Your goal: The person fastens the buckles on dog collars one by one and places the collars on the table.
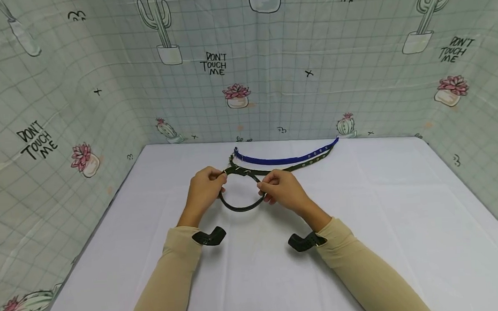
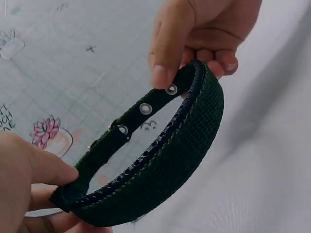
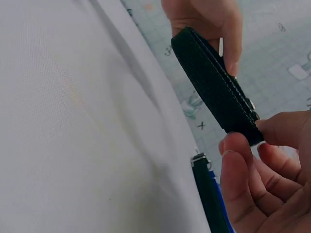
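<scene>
A dark green pet collar (image 1: 241,209), fastened into a round loop, is held up above the table between both hands. My left hand (image 1: 206,188) pinches the loop's left side with thumb and fingers. On the opposite side, my right hand (image 1: 284,189) pinches the band between thumb and fingertips. Metal-rimmed holes (image 2: 146,108) line the narrower part of the strap in the left wrist view. The wider padded part of the collar (image 3: 209,82) shows stitching along its edge in the right wrist view.
Behind the hands, a blue collar (image 1: 274,162) and another dark green collar (image 1: 312,161) lie stretched out side by side on the white-covered table (image 1: 382,205). A printed cloth (image 1: 288,97) hangs behind the table and on both sides.
</scene>
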`<move>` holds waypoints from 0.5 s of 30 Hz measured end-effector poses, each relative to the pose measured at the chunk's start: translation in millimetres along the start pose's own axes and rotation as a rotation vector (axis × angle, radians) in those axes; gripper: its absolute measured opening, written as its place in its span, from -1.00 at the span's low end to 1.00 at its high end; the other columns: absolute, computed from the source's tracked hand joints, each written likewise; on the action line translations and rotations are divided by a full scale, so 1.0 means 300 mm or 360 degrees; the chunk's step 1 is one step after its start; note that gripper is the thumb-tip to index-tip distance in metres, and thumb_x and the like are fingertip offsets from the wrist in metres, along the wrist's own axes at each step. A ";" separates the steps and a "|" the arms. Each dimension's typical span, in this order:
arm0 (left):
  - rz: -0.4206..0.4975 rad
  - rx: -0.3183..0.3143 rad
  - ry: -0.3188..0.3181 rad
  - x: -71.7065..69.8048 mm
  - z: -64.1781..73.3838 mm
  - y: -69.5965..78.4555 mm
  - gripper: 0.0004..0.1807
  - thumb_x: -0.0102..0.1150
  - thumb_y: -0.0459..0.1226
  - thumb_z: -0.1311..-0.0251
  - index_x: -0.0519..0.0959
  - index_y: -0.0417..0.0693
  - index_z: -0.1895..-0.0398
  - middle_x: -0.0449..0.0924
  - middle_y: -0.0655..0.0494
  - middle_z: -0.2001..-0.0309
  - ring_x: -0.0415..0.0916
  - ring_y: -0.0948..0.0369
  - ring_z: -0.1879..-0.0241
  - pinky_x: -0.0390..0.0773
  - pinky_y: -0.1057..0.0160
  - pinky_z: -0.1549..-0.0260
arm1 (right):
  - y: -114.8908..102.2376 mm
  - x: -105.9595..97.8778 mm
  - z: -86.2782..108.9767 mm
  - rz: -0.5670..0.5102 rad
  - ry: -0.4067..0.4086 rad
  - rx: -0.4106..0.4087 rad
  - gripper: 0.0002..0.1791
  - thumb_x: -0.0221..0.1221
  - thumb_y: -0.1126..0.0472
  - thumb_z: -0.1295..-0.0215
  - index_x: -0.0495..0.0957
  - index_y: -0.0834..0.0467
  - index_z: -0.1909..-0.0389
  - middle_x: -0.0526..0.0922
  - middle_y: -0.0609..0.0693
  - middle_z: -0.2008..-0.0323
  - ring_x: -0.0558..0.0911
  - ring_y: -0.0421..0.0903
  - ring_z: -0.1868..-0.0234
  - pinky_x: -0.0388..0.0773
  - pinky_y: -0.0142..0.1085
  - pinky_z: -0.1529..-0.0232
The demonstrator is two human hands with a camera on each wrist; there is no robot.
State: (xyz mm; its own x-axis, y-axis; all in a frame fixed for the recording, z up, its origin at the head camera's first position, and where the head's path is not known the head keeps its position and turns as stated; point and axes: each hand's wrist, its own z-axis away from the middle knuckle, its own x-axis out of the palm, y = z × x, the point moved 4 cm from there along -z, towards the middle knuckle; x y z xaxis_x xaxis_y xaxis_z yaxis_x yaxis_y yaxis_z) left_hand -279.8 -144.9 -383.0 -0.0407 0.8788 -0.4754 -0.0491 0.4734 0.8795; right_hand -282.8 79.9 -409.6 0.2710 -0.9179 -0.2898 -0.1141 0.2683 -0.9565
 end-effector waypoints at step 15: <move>-0.0512 -0.0128 -0.0045 -0.039 -0.035 -0.090 -0.65 0.28 -0.15 -0.31 0.67 -0.20 -0.01 0.70 -0.06 0.23 0.59 0.17 0.45 0.50 0.26 0.47 | 0.038 0.098 -0.084 0.0384 0.0030 0.0069 -0.85 0.30 0.18 -0.33 0.66 0.21 0.31 0.69 -0.06 0.55 0.63 -0.13 0.59 0.56 -0.31 0.57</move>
State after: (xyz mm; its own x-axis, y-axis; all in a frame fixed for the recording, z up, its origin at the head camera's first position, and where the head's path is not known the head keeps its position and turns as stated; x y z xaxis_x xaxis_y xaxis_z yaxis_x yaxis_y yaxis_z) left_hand -288.5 -168.6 -401.3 0.0174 0.6867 -0.7267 -0.1335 0.7219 0.6790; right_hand -300.4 48.7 -428.3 0.2228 -0.8309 -0.5098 -0.1323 0.4924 -0.8603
